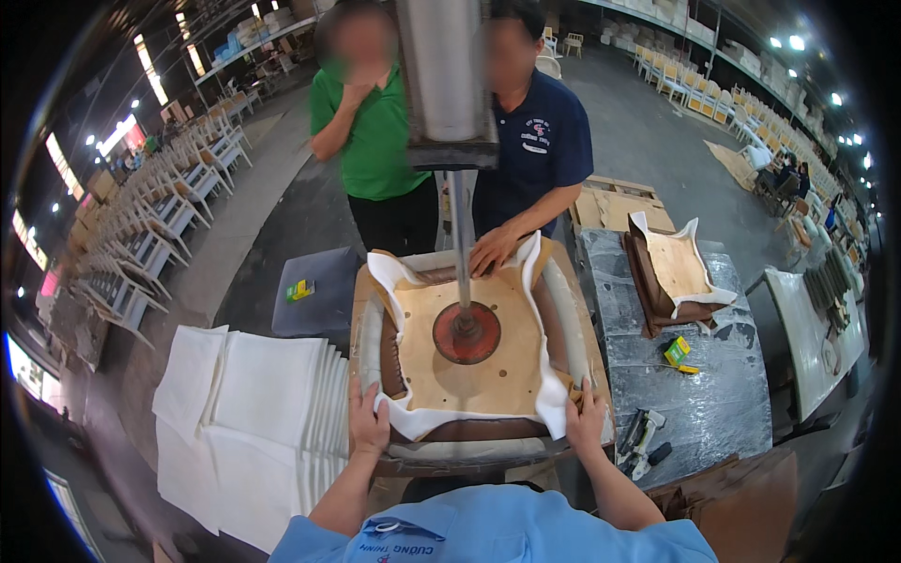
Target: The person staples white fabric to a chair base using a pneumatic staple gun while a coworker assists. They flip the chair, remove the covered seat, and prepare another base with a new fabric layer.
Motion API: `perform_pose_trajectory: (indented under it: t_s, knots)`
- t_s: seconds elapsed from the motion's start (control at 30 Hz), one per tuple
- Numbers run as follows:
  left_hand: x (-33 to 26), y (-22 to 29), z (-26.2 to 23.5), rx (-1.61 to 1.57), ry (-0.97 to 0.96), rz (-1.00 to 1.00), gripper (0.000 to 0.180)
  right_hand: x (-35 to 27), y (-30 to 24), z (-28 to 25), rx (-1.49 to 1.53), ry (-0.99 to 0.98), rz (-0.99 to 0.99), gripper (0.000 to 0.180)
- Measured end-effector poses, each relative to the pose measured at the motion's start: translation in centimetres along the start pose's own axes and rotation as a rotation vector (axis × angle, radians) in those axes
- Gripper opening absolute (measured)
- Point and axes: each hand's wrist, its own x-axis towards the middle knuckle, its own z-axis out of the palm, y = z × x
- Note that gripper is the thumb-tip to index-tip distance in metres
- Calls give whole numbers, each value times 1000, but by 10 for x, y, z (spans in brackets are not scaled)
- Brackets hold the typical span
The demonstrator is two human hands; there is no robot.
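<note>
My left hand [369, 422] rests at the near left corner of a padded grey frame [568, 314], fingers stretched along its rim, thumb beside the white padding. At the near right corner lies my right hand [587, 422], fingers extended and thumb apart, next to a fold of brown cover. Inside the frame sits an upside-down chair seat: a plywood board [511, 375] with white padding [479, 419] and brown cover [554, 328] around its edges. A red press disc [466, 333] on a metal rod [460, 216] touches the board's middle.
White foam sheets [267, 385] are stacked at left, near a grey cushion [314, 272]. At right, a plastic-covered table [723, 394] bears another seat [678, 263], a staple gun [643, 441] and a small box [677, 351]. Two people stand opposite; one person's hand [493, 249] touches the far edge.
</note>
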Motion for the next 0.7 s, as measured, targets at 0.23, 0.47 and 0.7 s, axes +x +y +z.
perform_pose_trajectory:
  t_s: [0.23, 0.47, 0.7]
  knots:
    - [5, -17, -1, -63, 21, 44, 49, -9, -9, -2, -50, -2, -13, 74]
    - [14, -39, -2, -175, 2, 68, 49, -24, -25, 1, -118, 8, 32, 75]
    - [26, -50, -2, -190, -41, 90, 52, -29, -41, -7, -284, -20, 51, 75]
